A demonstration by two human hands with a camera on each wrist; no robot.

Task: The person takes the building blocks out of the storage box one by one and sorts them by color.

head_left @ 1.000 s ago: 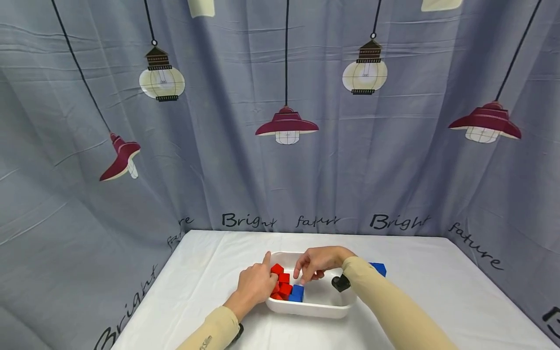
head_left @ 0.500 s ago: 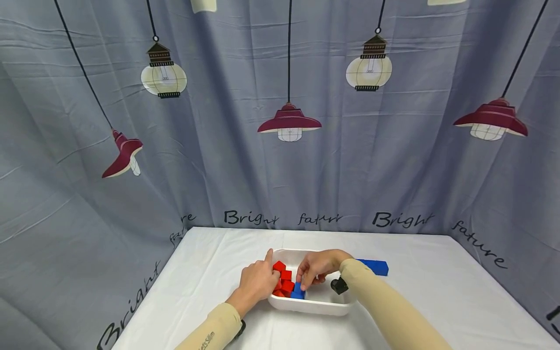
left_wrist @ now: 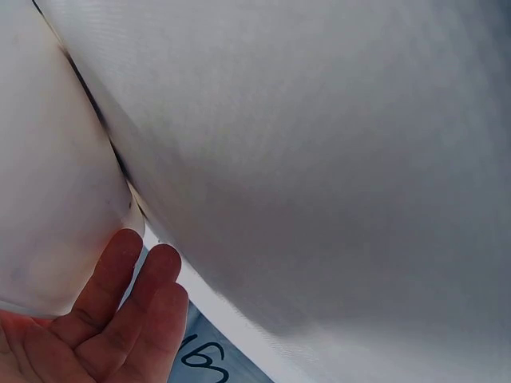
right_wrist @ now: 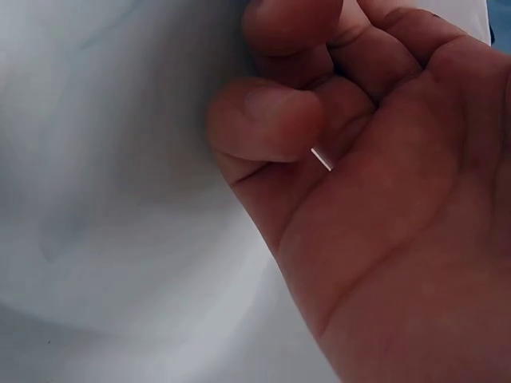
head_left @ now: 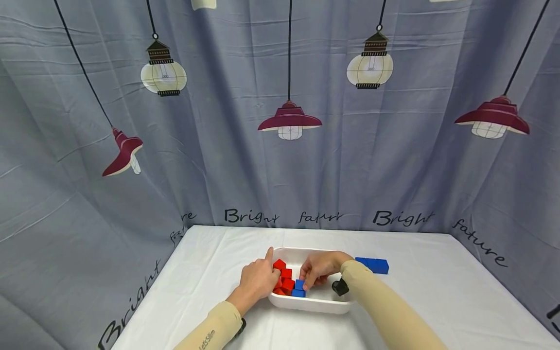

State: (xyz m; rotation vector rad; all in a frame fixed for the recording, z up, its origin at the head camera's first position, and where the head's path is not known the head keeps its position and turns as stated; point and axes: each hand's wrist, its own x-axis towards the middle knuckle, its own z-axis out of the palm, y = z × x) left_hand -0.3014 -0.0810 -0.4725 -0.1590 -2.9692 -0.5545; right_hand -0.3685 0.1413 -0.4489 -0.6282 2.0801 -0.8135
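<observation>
In the head view, a white tray [head_left: 306, 305] stands on the table. My left hand [head_left: 255, 279] grips its left end, the thumb over the rim and the index finger stretched along it. From the left wrist view, several fingertips [left_wrist: 164, 263] lie against the tray's outer wall. Inside the tray, my right hand [head_left: 321, 266] pinches a blue block [head_left: 299, 283] between thumb and index finger. Another blue block [head_left: 299, 293] sits just in front of it. Several red blocks [head_left: 286, 282] crowd the left end, partly behind my left thumb. In the right wrist view the pinched block is hidden.
A row of blue blocks [head_left: 373, 265] lies on the table behind and right of the tray, partly covered by my right forearm. White cloth covers the table [head_left: 437, 291]. A grey curtain [head_left: 227, 160] printed with lamps hangs behind.
My right hand has come down onto the blue block in the tray, and that block now sits slightly farther back. My left hand keeps its place on the rim.
</observation>
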